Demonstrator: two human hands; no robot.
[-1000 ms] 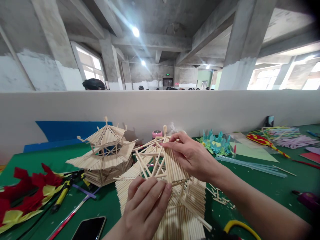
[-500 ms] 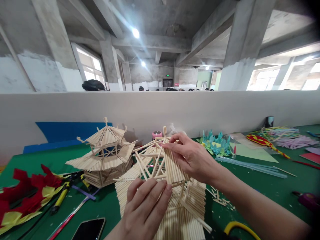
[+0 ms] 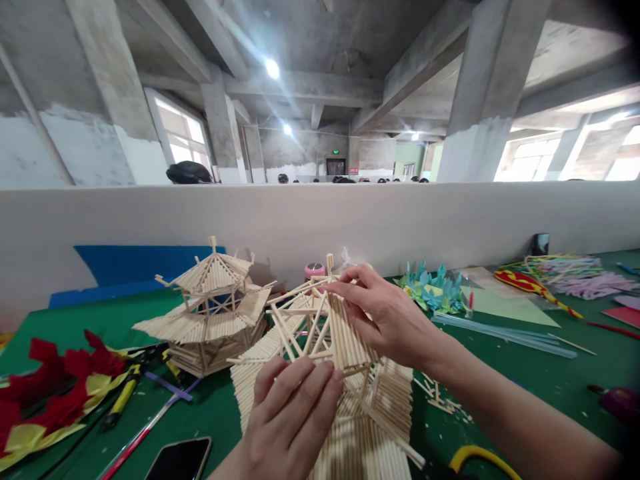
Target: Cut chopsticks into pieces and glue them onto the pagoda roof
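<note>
A pagoda model built of thin wooden sticks stands in front of me, its roof part covered with sticks and part bare frame. My left hand is closed over the near left edge of the upper roof, fingers together and bent; its thumb is hidden. On the right slope, my right hand is closed against the stick covering, its fingertips touching the roof just below the peak. Whether a separate loose stick is between those fingertips, I cannot tell. A second stick pagoda, with its roofs covered, stands to the left.
A phone lies near the front edge, with red and yellow cloth at far left. Stick scraps, clear glue sticks and a blue paper flower ornament are on the right. A white partition runs behind.
The right fingertips have shifted very slightly at the roof's peak. My left hand and both models stay in place; the whole view has moved a few pixels.
</note>
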